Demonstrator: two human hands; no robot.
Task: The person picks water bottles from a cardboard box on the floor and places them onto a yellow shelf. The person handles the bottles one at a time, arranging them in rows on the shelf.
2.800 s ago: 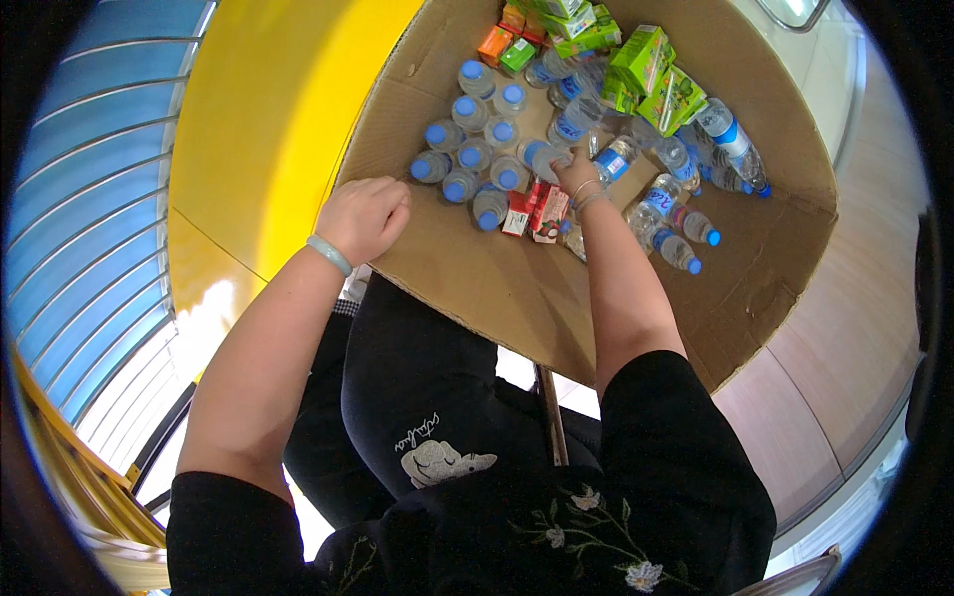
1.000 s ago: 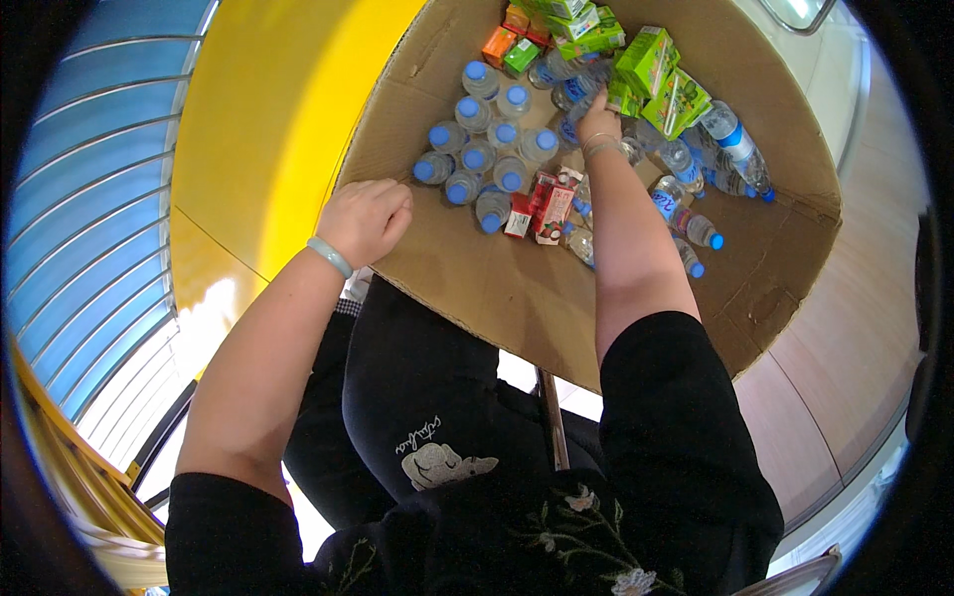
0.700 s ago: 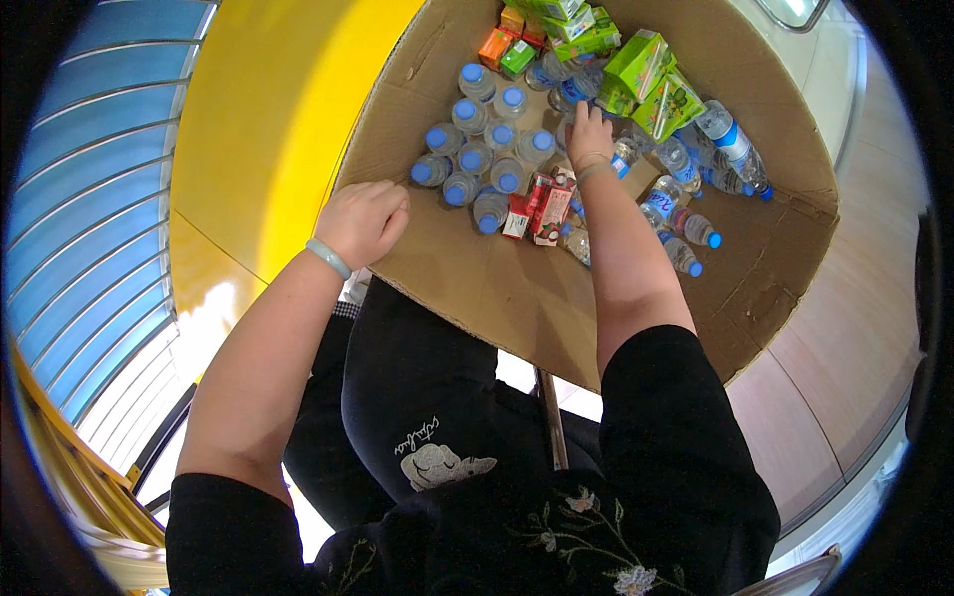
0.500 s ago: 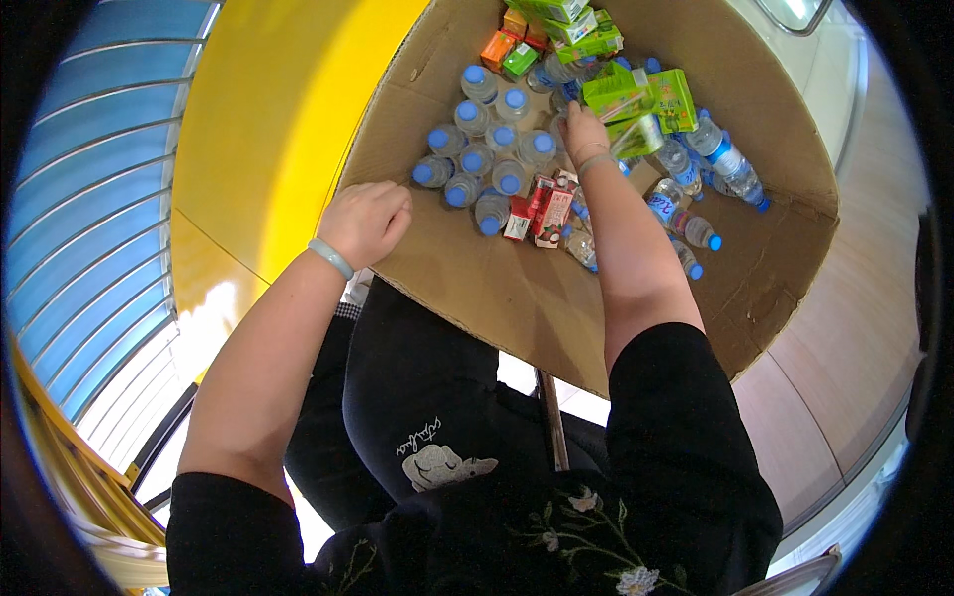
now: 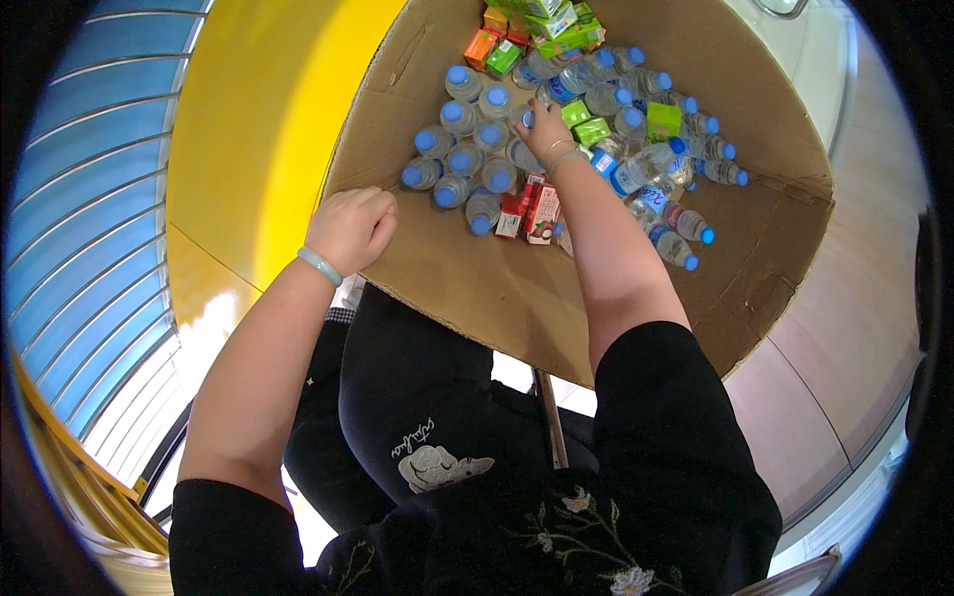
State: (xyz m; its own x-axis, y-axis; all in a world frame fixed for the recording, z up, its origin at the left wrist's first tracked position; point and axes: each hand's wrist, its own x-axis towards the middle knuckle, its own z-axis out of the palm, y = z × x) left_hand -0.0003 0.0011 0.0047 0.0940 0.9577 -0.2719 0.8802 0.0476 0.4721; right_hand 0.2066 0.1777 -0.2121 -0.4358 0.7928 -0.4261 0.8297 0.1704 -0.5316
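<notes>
A large cardboard box point(image 5: 477, 288) holds clear plastic bottles with blue caps and several small drink cartons. My left hand point(image 5: 350, 230) is curled closed over the box's left edge. Inside, my right hand point(image 5: 545, 131) closes its fingers around the capped top of a water bottle point(image 5: 527, 118). Left of it stands a group of upright bottles point(image 5: 491, 135). Red and white cartons point(image 5: 542, 211) sit just below the right hand. Beside its fingers lie small green cartons point(image 5: 592, 131). Bottles on their sides point(image 5: 648, 169) fill the area to the right.
Green cartons point(image 5: 571, 38) are piled at the back of the box, with orange cartons point(image 5: 480, 47) beside them. A yellow panel point(image 5: 258, 129) rises to the left of the box. Light floor tiles point(image 5: 825, 377) show on the right. A metal pole point(image 5: 550, 417) stands below the box.
My right hand has moved left, away from the green cartons and onto a bottle top. Several green cartons that lay on the right-hand bottles are gone from there, and those bottles lie differently. My left hand stays on the edge.
</notes>
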